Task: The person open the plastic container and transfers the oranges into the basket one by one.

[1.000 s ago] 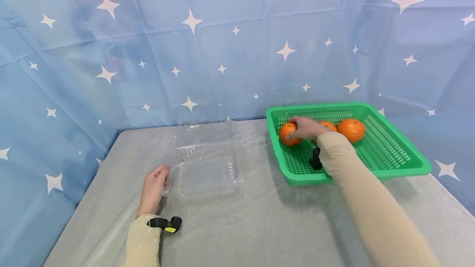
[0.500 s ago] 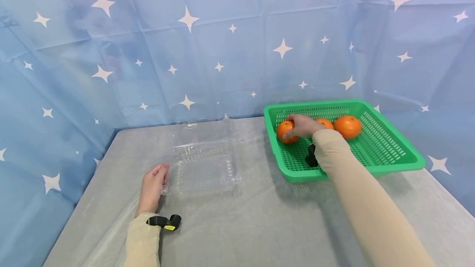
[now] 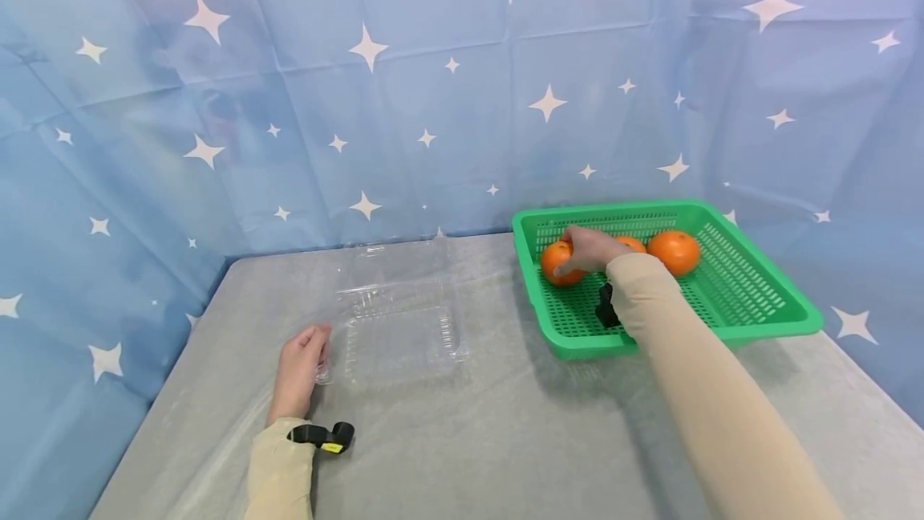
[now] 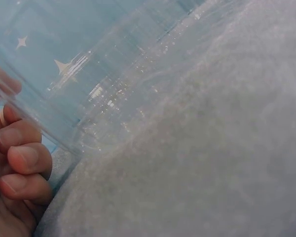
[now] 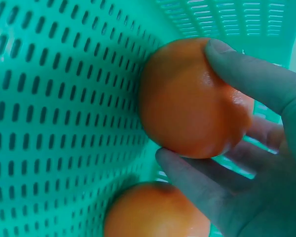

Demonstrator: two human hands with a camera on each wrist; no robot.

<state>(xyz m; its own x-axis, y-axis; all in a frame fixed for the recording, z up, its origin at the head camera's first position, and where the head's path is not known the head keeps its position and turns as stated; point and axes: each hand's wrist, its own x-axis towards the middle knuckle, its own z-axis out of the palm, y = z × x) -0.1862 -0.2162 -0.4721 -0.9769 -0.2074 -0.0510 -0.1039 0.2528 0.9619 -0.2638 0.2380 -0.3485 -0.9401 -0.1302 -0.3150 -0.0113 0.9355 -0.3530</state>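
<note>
At the table's left, my left hand (image 3: 297, 371) pinches the near left edge of a clear plastic clamshell container (image 3: 399, 343), which lies with its lid (image 3: 397, 263) folded back. In the left wrist view, curled fingers (image 4: 29, 158) sit right beside the see-through wall. My right hand (image 3: 595, 249) reaches into a green basket (image 3: 537, 295) and grips the leftmost orange (image 3: 553, 266). The right wrist view has thumb and fingers around that orange (image 5: 187, 103), close to the basket wall. Part of a second orange (image 5: 155, 212) shows below it.
Another orange (image 3: 674, 253) rests in the basket, right of one partly hidden by my right hand (image 3: 631, 244). Grey cloth covers the table (image 3: 462, 440). A blue star-patterned curtain (image 3: 433, 87) hangs behind the table and along its left side.
The head view shifts slightly. Both hands keep their places, the left at the container's edge and the right around the leftmost orange.
</note>
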